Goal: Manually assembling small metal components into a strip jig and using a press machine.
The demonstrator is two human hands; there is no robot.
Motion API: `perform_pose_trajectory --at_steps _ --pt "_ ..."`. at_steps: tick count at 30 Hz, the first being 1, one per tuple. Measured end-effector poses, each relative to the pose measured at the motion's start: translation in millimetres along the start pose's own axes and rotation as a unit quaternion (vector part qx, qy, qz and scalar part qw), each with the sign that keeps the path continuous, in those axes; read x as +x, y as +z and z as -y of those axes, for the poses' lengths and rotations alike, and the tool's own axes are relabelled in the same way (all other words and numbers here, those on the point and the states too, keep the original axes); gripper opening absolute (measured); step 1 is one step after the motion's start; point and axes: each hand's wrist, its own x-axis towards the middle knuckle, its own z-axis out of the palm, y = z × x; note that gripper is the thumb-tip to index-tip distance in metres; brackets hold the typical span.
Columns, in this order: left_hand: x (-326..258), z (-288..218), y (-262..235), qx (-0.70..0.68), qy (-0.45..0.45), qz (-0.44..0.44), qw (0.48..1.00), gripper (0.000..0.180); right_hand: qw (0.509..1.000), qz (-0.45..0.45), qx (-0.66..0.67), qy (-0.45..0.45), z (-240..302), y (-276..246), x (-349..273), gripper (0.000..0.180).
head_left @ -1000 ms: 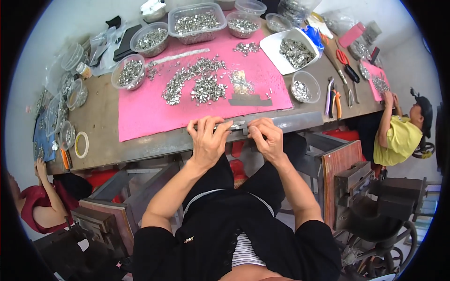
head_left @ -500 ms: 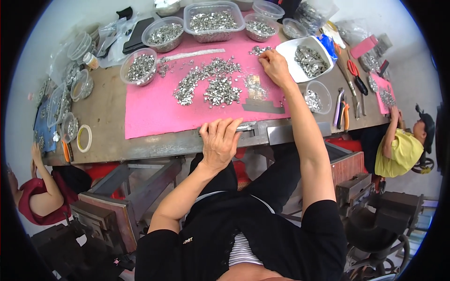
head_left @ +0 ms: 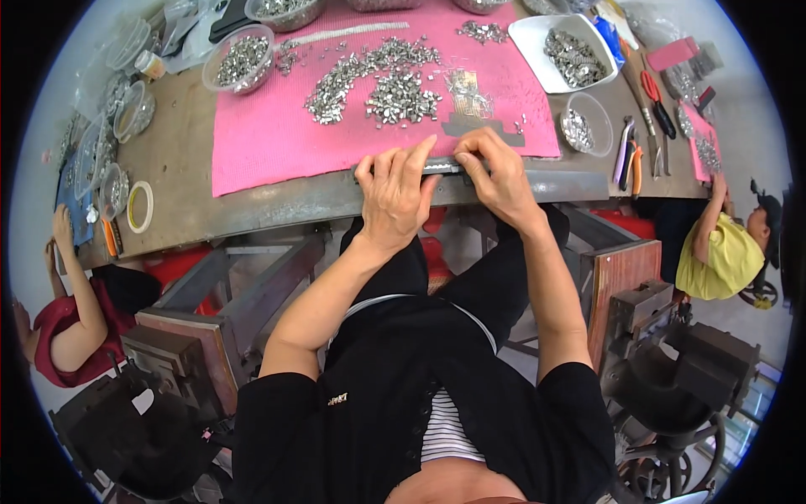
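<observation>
At the table's near edge lies a narrow dark metal bar (head_left: 442, 166) with a row of small silvery pieces along it. My left hand (head_left: 393, 200) is closed over its left end, index finger at the far side and thumb at the near side. My right hand (head_left: 502, 178) is at the bar's right end, thumb and index finger pinched together; whatever is between them is too small to make out. Just beyond lie a loose pile of small shiny metal pieces (head_left: 403, 98), a grey strip (head_left: 483, 130) and a patch of thin metal bits (head_left: 468, 92) on the pink mat (head_left: 269, 155).
A round tub (head_left: 239, 60) of metal pieces stands far left. Right of the mat are a white tray (head_left: 537, 71), a small clear tub (head_left: 598, 126), pliers (head_left: 634, 164) and red-handled scissors (head_left: 655, 97). A tape roll (head_left: 141, 207) lies left. People sit at both sides.
My right hand has come back from the small heap by the white tray to the metal bar. My left hand stays at the bar. The view has tilted toward me.
</observation>
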Motion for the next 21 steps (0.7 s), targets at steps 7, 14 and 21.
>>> perform_pose_trajectory --at_steps 7,14,21 --pt "-1.7 -0.2 1.2 -0.002 0.001 -0.006 1.0 0.076 0.999 -0.027 -0.015 -0.03 1.6 9.0 -10.7 0.007" --pt "3.5 2.3 -1.1 -0.004 0.001 -0.004 1.0 0.074 0.994 -0.039 -0.079 -0.066 3.5 11.7 -3.7 0.009" --pt "2.1 -9.6 -10.5 -0.034 -0.023 0.02 0.999 0.073 0.96 -0.086 -0.212 -0.162 -1.9 21.0 -28.8 0.02"
